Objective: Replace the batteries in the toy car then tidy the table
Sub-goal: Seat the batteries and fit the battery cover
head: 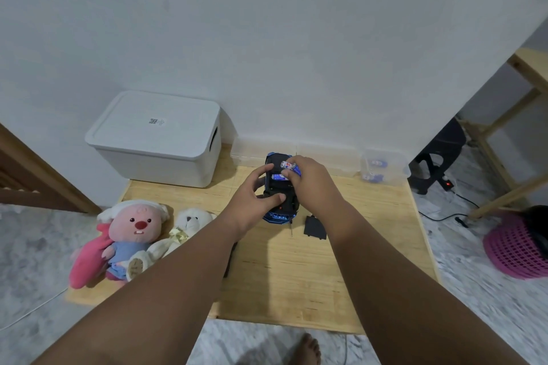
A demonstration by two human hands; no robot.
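A blue and black toy car (pixel 277 213) lies upside down on the low wooden table (pixel 341 261), its battery bay uncovered. My left hand (pixel 255 195) grips the car's left side and holds it still. My right hand (pixel 308 181) pinches a blue battery (pixel 289 165) at a tilt over the bay. Another blue battery (pixel 278 177) lies inside the bay. The black battery cover (pixel 315 227) rests on the table to the right of the car, and a thin screwdriver (pixel 291 228) lies beside it.
A white lidded storage box (pixel 157 136) stands at the table's back left. A clear tub (pixel 385 167) holding blue batteries sits at the back right. A pink plush (pixel 130 234) and a white teddy (pixel 186 231) lie at the left edge. A pink basket (pixel 516 249) is on the floor to the right.
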